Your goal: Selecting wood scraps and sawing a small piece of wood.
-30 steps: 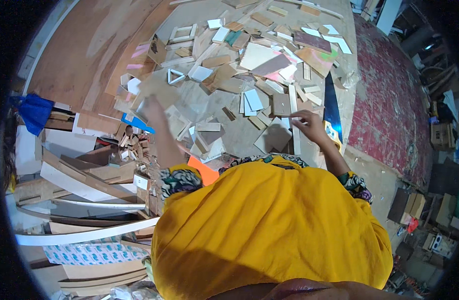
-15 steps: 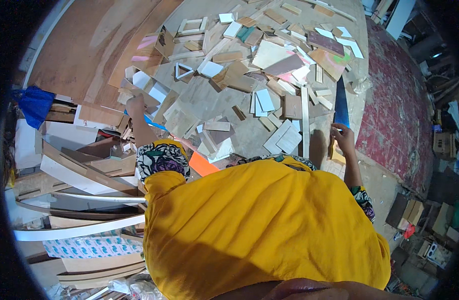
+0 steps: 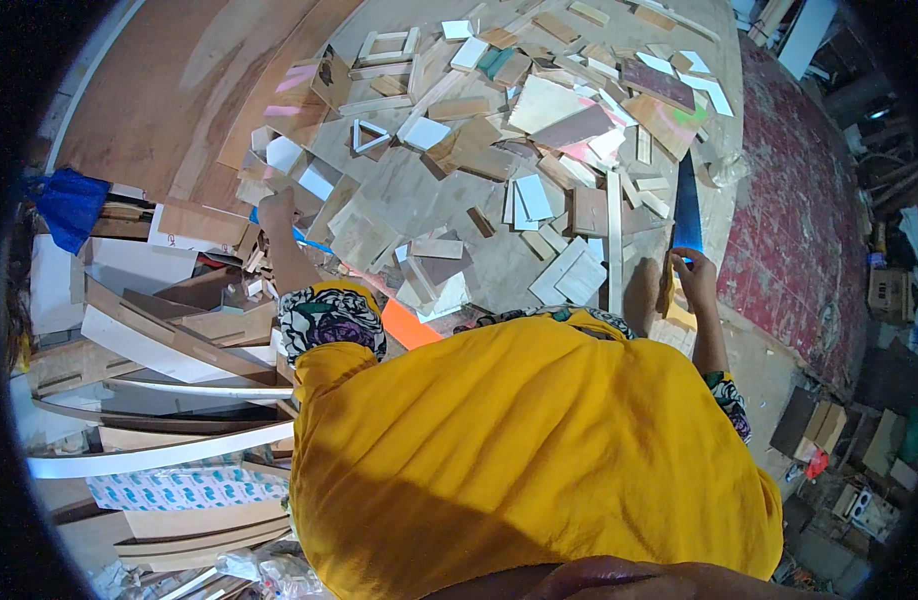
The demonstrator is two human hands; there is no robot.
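On the right, my right hand [image 3: 693, 277] is closed at the near end of a hand saw with a long, tapering dark blue blade [image 3: 687, 205]. The blade points away from me along the worktable's right side, and a yellowish part [image 3: 679, 314] shows just below the hand. My left hand [image 3: 277, 214] is at the table's left edge with its fingers curled. A blue strip [image 3: 311, 242] runs beside it, and white and bare wood offcuts [image 3: 317, 182] lie just beyond. What the left fingers hold, if anything, is hidden.
Wood offcuts [image 3: 469, 148] and small frames [image 3: 387, 46] litter the worktable [image 3: 449, 205]. Curved boards [image 3: 169, 345] are stacked at left, below a blue cloth or bag [image 3: 71, 210]. An orange piece [image 3: 407, 326] lies at the near edge. Beyond the right edge is a worn red surface [image 3: 789, 220].
My left hand has come slightly nearer to me, and a bit of blue now shows beside its fingers. My right hand stays on the saw. The whole view has shifted slightly.
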